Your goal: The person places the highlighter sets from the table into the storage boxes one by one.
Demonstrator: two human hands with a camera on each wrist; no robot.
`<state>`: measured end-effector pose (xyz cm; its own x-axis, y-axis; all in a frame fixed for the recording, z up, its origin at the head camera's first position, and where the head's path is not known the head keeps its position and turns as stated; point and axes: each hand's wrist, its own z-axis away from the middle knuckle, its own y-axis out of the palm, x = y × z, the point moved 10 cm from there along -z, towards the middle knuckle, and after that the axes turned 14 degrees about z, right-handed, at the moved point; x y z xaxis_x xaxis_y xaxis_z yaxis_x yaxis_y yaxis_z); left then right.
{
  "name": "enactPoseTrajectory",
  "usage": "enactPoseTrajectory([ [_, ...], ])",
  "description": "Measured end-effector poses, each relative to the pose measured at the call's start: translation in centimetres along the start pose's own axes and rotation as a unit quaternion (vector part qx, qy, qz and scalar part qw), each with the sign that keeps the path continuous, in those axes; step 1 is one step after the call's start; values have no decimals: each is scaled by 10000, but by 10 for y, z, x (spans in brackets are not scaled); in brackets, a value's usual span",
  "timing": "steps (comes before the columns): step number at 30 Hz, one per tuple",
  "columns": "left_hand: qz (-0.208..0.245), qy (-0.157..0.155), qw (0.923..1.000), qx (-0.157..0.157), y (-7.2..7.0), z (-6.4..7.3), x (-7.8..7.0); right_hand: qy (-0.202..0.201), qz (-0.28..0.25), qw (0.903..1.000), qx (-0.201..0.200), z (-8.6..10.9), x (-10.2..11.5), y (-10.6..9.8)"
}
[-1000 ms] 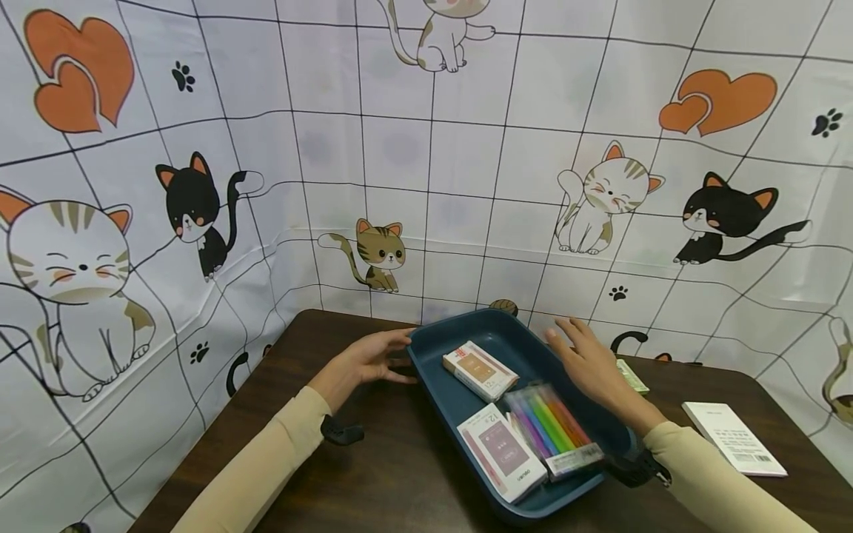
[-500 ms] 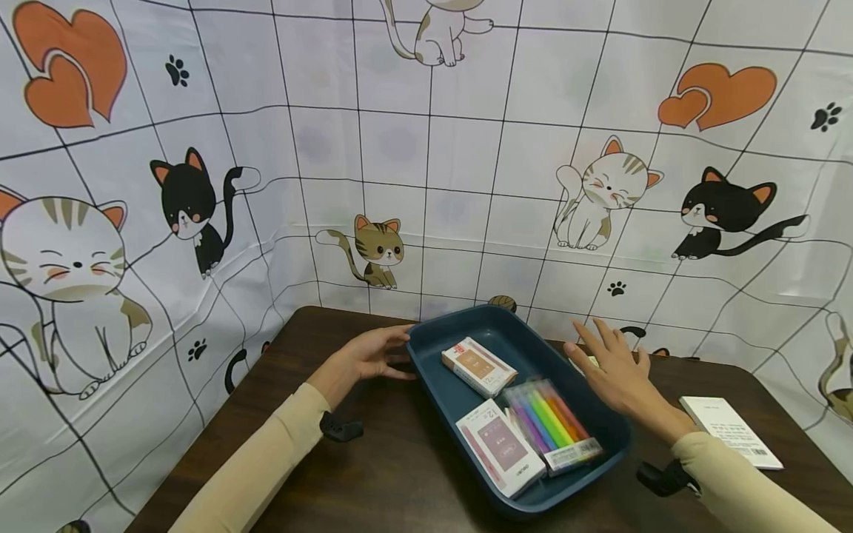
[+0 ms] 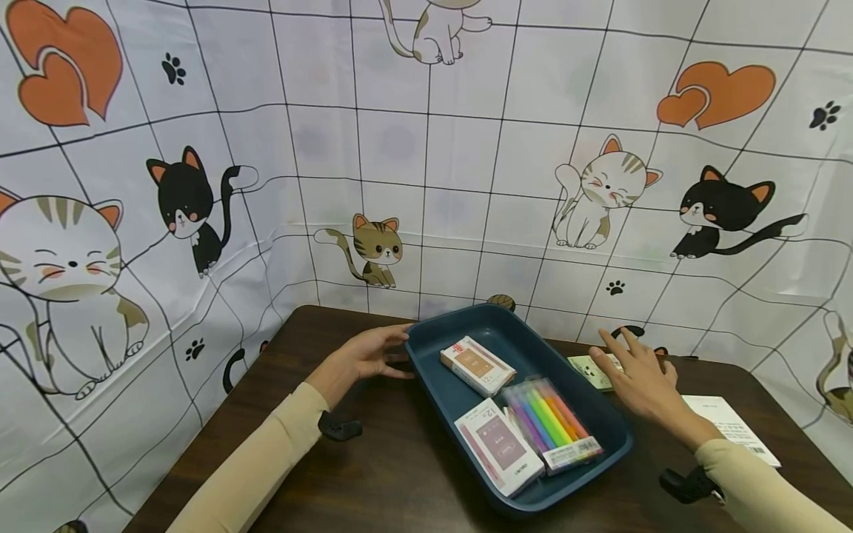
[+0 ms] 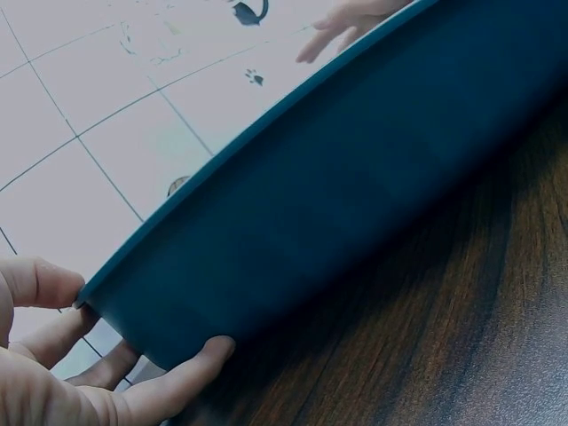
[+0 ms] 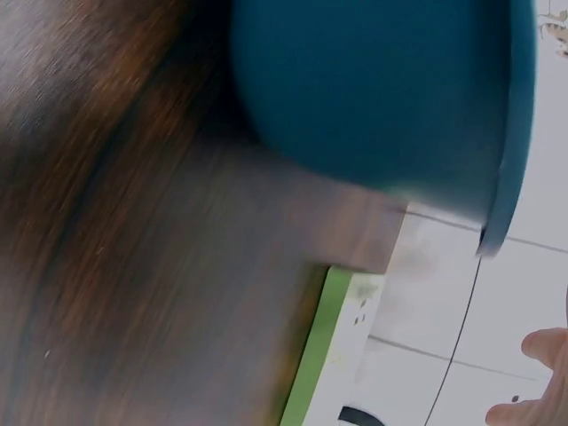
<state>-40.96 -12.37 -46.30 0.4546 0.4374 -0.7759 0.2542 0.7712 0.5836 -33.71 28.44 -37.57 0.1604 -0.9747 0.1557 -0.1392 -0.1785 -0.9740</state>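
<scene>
A dark blue plastic tray lies slantwise on the brown table. Its far left corner is held by my left hand; in the left wrist view the thumb presses the side wall while the other fingers reach round the corner at the rim. My right hand, fingers spread and holding nothing, hovers right of the tray. Close by it lies a pale green box, partly hidden by the fingers. Inside the tray are a brown-and-white box, a pink-and-white box and a clear pack of coloured pens.
A white printed box or pad lies at the right on the wooden table, partly behind the right forearm. A curtain printed with cats hangs behind and to the left of the table.
My right hand has moved from over the tray's right side out to the right, toward the green box, uncovering part of it. My left hand stays at the tray's corner.
</scene>
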Motion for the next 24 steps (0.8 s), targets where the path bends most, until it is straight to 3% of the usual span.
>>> enactPoseTrajectory([
  [12,-138,20,9999,74,1,0,-1,165,135,9998,16,-4,-26,4],
  [24,3,-74,10000,22,1,1,-1,35,283,9992,282,-14,-40,14],
])
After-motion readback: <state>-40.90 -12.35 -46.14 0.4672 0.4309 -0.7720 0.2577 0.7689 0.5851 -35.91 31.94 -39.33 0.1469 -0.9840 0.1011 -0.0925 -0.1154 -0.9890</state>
